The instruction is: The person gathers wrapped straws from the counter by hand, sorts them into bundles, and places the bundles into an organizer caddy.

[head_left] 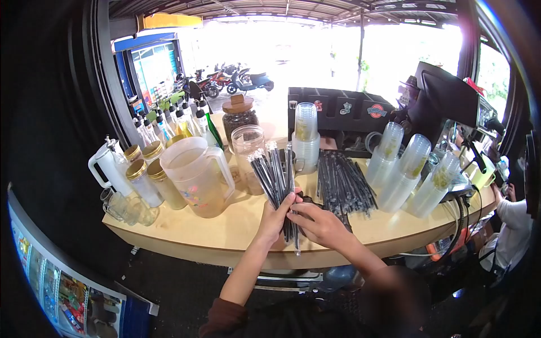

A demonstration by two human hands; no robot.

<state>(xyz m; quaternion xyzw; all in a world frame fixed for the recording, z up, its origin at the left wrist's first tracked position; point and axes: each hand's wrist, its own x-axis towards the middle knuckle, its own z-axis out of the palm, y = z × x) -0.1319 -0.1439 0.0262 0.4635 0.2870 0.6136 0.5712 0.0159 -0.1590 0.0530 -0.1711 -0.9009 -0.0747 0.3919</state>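
Note:
A bundle of black drinking straws in clear wrappers (pixel 273 176) stands nearly upright over the front of the counter, fanned out at the top. My left hand (pixel 274 218) is closed around its lower part, thumb across the front. From the right, my right hand (pixel 319 223) meets the bundle with bent fingers pressed on the straws at its right side. One straw hangs lower than the others below my hands. A loose pile of wrapped black straws (pixel 344 183) lies on the counter behind my right hand. Just behind the bundle stands a clear plastic jar (pixel 247 138).
On the wooden counter (pixel 248 234) a plastic pitcher (pixel 194 183), lidded jars (pixel 143 183) and glass mugs (pixel 132 209) stand left. Stacked plastic cups (pixel 383 160) stand right, near cables. A coffee bean jar (pixel 239 119) is behind. Another person (pixel 510 231) is at far right.

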